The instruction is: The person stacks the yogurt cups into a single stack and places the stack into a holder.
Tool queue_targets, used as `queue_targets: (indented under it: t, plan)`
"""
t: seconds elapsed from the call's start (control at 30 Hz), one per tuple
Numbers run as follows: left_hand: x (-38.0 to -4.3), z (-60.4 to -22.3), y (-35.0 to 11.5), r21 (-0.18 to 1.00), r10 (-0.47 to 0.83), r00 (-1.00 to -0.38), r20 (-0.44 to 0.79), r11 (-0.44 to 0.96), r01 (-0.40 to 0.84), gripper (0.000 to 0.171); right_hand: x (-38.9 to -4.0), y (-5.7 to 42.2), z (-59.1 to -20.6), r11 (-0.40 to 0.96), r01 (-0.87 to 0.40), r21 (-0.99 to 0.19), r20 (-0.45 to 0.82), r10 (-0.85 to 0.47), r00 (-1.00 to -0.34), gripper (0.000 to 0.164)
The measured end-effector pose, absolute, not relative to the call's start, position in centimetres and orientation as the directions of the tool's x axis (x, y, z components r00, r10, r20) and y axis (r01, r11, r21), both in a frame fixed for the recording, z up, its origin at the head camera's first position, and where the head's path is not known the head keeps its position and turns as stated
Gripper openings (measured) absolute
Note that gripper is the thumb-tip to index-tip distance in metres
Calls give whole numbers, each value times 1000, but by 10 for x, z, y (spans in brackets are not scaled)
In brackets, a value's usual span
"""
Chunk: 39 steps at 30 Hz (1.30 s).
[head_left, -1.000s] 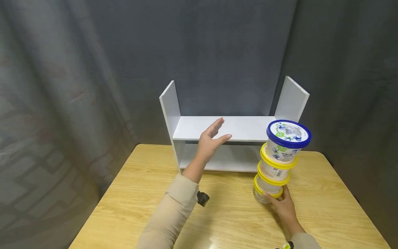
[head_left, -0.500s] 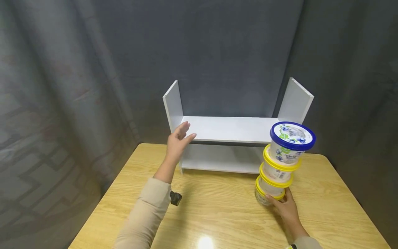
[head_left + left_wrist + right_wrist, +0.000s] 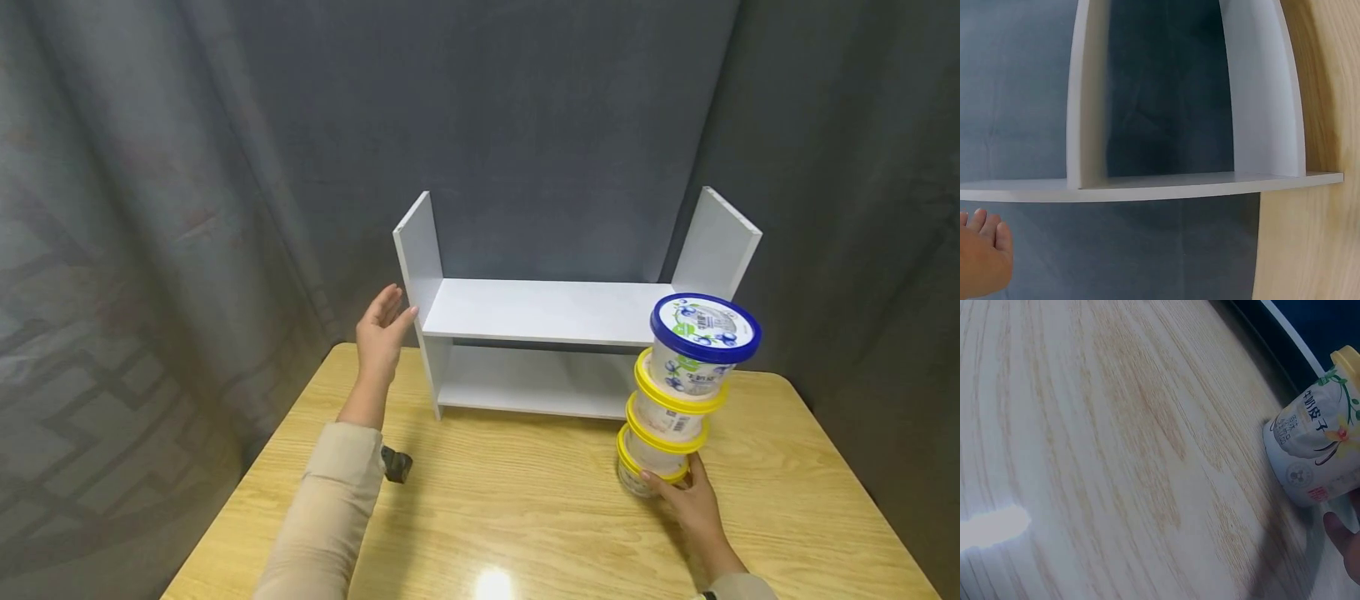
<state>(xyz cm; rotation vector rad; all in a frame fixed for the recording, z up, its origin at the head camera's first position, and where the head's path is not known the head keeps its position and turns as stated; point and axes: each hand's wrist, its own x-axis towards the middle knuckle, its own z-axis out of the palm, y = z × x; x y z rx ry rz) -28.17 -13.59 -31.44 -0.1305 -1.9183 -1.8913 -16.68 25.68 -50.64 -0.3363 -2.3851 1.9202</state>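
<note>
A stack of tubs stands on the right of the table in the head view. Its top tub (image 3: 699, 346) has a blue lid with blueberry pictures; the three below have yellow lids. My right hand (image 3: 693, 504) grips the bottom tub (image 3: 637, 479) from the near right, thumb in front, some fingers hidden behind. In the right wrist view that bottom tub (image 3: 1313, 437) stands on the wood beside my fingers. My left hand (image 3: 381, 337) is raised by the left side panel of the white shelf (image 3: 540, 312), fingers slightly bent, holding nothing. The left wrist view shows this hand (image 3: 984, 256) apart from the panel.
The shelf stands at the back of the wooden table (image 3: 525, 492), with two upright side panels and two boards. Grey curtains (image 3: 555, 125) hang behind and on both sides. A small black device (image 3: 396, 464) is at my left wrist.
My left hand has moved left, from in front of the shelf to just outside its left panel. The right hand stays on the bottom tub. The camera view has shifted slightly.
</note>
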Motion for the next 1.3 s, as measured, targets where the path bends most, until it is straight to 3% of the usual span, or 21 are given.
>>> queue_targets:
  t: [0.3, 0.73, 1.03, 1.3]
  plan:
    - [-302, -317, -131, 943, -302, -901, 310, -22, 332, 45, -164, 256, -504, 217, 142, -966, -96, 210, -973, 91]
    - [-316, -316, -122, 962, -427, -872, 241, -16, 274, 36, -163, 254, -504, 237, 140, -961, -74, 266, -961, 88]
    - [-317, -317, -121, 951, -459, -848, 267, -15, 308, 33, -168, 252, -512, 256, 86, -963, -7, 295, -955, 85]
    - [-318, -321, -120, 950, -467, -836, 287, 29, 310, 32, -168, 252, -510, 242, 100, -965, -27, 289, -957, 82]
